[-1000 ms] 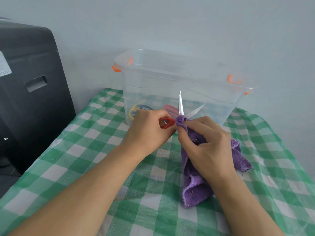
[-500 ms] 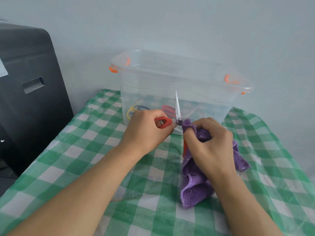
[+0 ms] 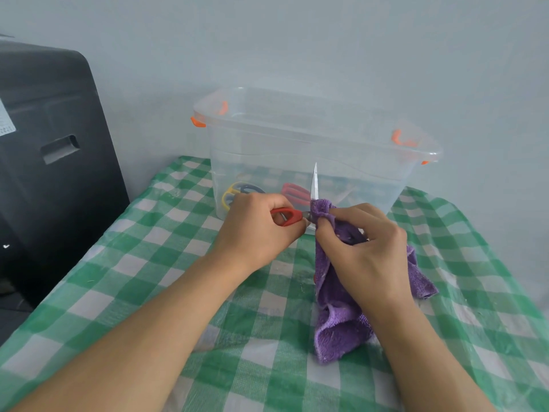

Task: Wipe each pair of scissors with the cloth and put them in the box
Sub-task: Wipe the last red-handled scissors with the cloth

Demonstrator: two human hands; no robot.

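Note:
My left hand grips the red handle of a pair of scissors just in front of the clear plastic box. One silver blade points up; the other is hidden in the purple cloth. My right hand pinches the cloth around the scissors near the pivot, and the rest of the cloth hangs down onto the table. Inside the box lie a pair with yellow and blue handles and a pair with pink handles.
The green and white checked tablecloth covers the table. A large black appliance stands at the left beside it. The box has orange latches and stands against the pale wall at the back.
The cloth and my right hand slid back down the blade towards the pivot. The second blade, seen splayed to the right before, is now covered by the cloth.

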